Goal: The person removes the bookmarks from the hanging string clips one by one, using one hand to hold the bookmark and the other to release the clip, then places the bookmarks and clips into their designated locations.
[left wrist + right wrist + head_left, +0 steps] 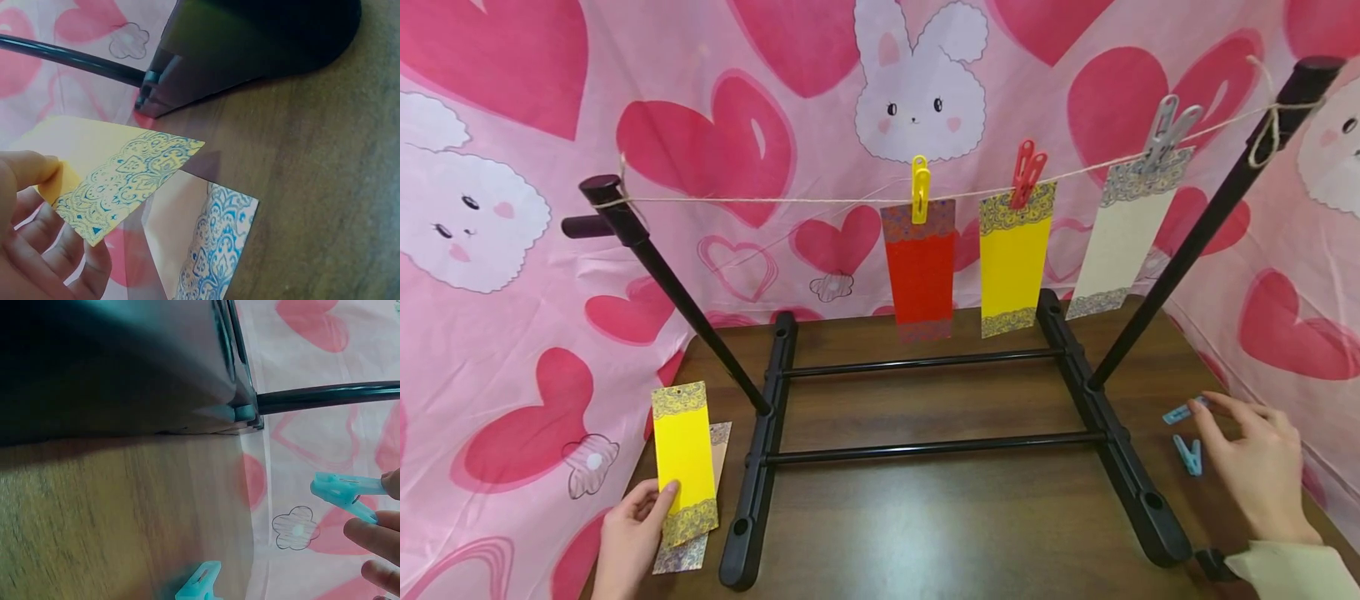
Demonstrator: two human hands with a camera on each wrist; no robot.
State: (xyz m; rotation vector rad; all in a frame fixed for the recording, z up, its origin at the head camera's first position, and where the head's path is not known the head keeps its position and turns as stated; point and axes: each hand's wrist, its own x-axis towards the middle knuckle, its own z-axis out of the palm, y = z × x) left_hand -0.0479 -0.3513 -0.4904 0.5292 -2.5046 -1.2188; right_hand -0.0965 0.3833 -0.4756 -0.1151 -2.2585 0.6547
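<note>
At the lower left of the head view, my left hand [631, 533] pinches a yellow card [685, 454] with patterned lace-like ends, thumb on its face. Partly hidden below it, a pale card [683, 558] with a patterned end lies on the table; the left wrist view shows the yellow card [122, 178] raised above that pale card [215, 234]. Over on the right, my right hand [1258, 467] pinches a light blue clothespin [1178, 413] by its handle ends, seen lifted in the right wrist view. Another blue clothespin [1188, 457] lies on the table beside that hand.
A black rack [940, 450] stands between the hands, with a string [760, 200] tied across its two posts. From the string hang a red card [922, 279], a yellow card [1015, 267] and a white card [1123, 237], held by yellow, red and grey clothespins. Pink heart-and-rabbit cloth surrounds the table.
</note>
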